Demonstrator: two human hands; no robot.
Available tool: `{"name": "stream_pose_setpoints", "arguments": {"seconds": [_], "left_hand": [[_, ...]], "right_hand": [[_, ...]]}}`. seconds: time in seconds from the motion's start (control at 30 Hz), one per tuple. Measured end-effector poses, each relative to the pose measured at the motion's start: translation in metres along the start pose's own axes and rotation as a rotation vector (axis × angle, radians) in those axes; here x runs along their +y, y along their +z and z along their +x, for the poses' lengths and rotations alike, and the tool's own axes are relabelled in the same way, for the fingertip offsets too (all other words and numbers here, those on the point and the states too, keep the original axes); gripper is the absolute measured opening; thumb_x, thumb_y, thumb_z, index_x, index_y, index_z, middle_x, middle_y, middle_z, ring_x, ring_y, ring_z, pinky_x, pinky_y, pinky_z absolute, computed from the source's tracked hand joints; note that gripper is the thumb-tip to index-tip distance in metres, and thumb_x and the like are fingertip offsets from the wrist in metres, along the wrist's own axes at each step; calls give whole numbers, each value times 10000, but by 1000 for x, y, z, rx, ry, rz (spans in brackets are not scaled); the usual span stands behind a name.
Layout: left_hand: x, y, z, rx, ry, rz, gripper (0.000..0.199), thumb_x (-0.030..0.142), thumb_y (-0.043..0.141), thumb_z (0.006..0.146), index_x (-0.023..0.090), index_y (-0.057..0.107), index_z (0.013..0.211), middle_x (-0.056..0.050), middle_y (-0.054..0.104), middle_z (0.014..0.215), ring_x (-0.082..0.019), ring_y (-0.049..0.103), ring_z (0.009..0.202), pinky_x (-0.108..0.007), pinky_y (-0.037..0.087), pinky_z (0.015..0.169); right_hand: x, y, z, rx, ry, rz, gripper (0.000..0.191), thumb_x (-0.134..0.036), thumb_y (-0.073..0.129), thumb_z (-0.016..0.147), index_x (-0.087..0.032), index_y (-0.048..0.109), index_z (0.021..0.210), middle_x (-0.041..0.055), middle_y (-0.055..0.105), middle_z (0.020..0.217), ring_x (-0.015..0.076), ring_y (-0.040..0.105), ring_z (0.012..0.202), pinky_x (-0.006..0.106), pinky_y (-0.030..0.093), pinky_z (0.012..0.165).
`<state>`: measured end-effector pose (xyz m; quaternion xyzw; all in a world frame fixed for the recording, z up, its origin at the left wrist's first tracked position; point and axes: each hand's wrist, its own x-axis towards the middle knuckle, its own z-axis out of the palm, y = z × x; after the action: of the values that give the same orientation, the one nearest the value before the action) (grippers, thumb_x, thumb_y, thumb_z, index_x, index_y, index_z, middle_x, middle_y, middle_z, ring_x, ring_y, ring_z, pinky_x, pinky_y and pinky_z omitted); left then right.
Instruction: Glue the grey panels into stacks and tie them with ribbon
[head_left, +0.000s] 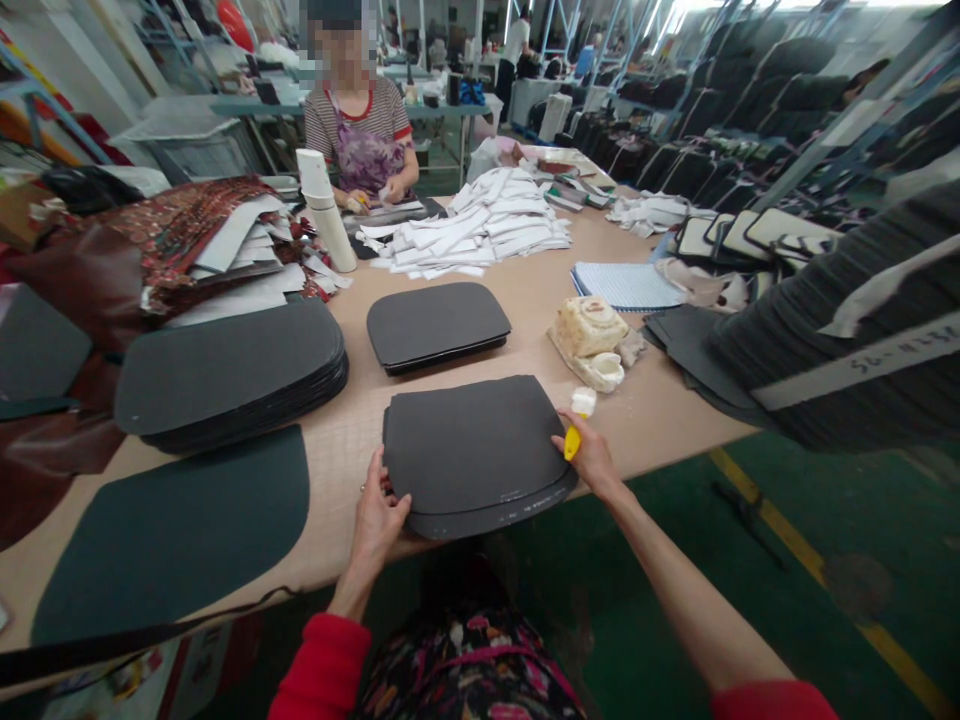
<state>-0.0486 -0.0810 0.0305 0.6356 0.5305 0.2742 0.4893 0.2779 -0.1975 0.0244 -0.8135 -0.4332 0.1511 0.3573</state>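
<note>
My left hand [381,515] grips stacked dark-grey, round-cornered sheets [472,440] at the near edge of the tan tabletop [536,300]; my right hand [591,455] clasps a yellow-handled, white-headed brush [572,443] beside them; green floor [675,560] below.

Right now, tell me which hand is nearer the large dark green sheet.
Left. The left hand touches the left side of the dark grey stack, right of the dark green sheet; the right hand, holding the yellow-handled brush, is farther off, at the stack's right side.

tiny markings [541,502] on grey sheets [472,445] illegible, bundle [795,335] cut off right
</note>
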Motion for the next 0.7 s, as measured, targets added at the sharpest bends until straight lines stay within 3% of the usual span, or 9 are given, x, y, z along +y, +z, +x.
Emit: {"name": "stream_pose_setpoints", "arguments": {"seconds": [0.13, 0.2, 0.43, 0.7], "left_hand": [[-9, 1, 2, -29, 127, 300, 499, 207, 500, 681, 157, 562, 1174, -114, 487, 1135, -168, 534, 777, -336, 508, 692], [-13, 2, 4, -4, 148, 413, 422, 216, 492, 681, 146, 634, 1073, -124, 483, 1117, -187, 538, 788, -380, 503, 743], [-19, 6, 12, 15, 176, 512, 445, 210, 477, 672, 110, 641, 1073, -148, 483, 1100, -245, 557, 896, -415, 501, 798], [-13, 4, 13, -32, 120, 536, 471, 232, 473, 685, 80, 624, 1104, -177, 447, 1149, -224, 555, 828, -422, 481, 835]], "right_hand": [[1, 1, 0, 5, -12, -17, 494, -352, 538, 749, -149, 538, 1200, 44, 594, 782, 168, 512, 620, 284, 395, 590], [1, 1, 0, 4, -16, -23, 485, -343, 540, 750, -153, 542, 1196, 46, 601, 791, 166, 513, 620, 281, 401, 592], [4, 0, 2, -7, -32, -1, 489, -331, 532, 753, -146, 530, 1205, 64, 623, 866, 182, 551, 681, 291, 433, 624], [12, 2, 2, -26, -73, 18, 467, -324, 511, 766, -151, 533, 1199, 74, 624, 956, 192, 578, 743, 298, 445, 676]]}}
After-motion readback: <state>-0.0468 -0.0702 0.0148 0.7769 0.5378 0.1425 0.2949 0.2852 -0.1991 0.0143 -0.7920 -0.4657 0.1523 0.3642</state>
